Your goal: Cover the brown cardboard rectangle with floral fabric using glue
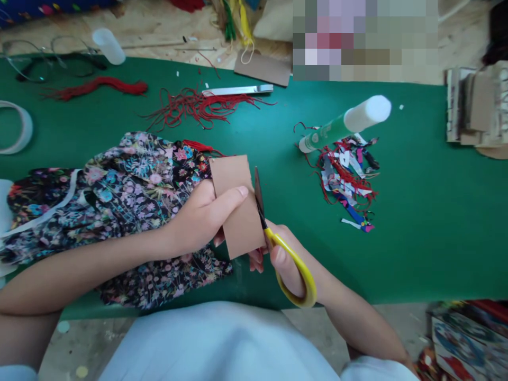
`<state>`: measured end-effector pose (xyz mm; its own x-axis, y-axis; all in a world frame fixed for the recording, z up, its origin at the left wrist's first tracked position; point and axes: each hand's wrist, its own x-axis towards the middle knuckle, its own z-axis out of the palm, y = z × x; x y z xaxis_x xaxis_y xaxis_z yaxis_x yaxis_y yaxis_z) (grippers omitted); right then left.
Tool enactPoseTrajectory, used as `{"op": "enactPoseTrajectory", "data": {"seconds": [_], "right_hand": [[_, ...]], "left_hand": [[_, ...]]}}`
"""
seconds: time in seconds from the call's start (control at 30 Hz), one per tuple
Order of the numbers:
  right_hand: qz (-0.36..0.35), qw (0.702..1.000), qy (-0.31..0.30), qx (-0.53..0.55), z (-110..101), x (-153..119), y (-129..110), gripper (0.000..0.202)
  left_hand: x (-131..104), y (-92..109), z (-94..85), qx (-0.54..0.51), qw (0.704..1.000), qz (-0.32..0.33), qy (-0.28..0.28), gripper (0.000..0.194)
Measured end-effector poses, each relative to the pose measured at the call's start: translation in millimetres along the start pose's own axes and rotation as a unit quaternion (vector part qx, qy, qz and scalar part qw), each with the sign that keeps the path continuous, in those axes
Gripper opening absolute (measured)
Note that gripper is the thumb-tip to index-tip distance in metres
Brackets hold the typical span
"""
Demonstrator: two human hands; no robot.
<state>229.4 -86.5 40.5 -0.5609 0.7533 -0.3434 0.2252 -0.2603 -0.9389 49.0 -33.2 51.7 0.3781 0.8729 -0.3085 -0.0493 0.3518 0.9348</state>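
My left hand (202, 214) grips a tan cardboard rectangle (240, 227), thumb on top and fingers underneath. A red tassel (197, 145) lies by the card's upper left corner. My right hand (288, 259) is closed around the yellow handles of a pair of scissors (305, 280), with the thumb through one loop. The dark blades point up along the card's right edge; whether they touch it is hard to tell. Black floral fabric (127, 185) lies beneath and to the left of my left hand.
A glue stick (331, 132) is beside a pile of scraps (349, 174) on the green table (416, 211). Red threads (194, 108) and a metal cutter (238, 90) lie at the back. Glasses (51, 61) and a tape roll (21, 129) are left; stacked pieces (480, 106) are right.
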Motion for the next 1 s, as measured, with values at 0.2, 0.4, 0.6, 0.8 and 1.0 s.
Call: {"op": "enactPoseTrajectory", "data": {"seconds": [0.2,0.4,0.6,0.8,1.0], "right_hand": [[-0.011,0.999,0.034,-0.016,7.8,-0.7,7.7,0.068],[-0.010,0.997,0.062,-0.055,9.4,1.4,4.1,0.069],[0.006,0.998,0.061,-0.022,9.3,1.1,3.3,0.067],[0.022,0.999,0.049,0.001,8.7,0.2,6.6,0.066],[0.035,0.997,0.057,0.044,10.1,0.8,10.8,0.061]], "left_hand": [[-4.4,4.3,4.4,-0.033,0.997,-0.066,0.000,0.030],[-4.7,7.4,3.0,0.006,0.992,-0.128,0.010,0.024],[-3.3,3.3,2.4,0.001,0.990,-0.140,0.019,0.025],[-2.1,1.6,3.1,-0.015,0.990,-0.142,0.016,0.026],[0.7,-1.9,1.6,-0.029,0.990,-0.136,0.015,0.028]]}}
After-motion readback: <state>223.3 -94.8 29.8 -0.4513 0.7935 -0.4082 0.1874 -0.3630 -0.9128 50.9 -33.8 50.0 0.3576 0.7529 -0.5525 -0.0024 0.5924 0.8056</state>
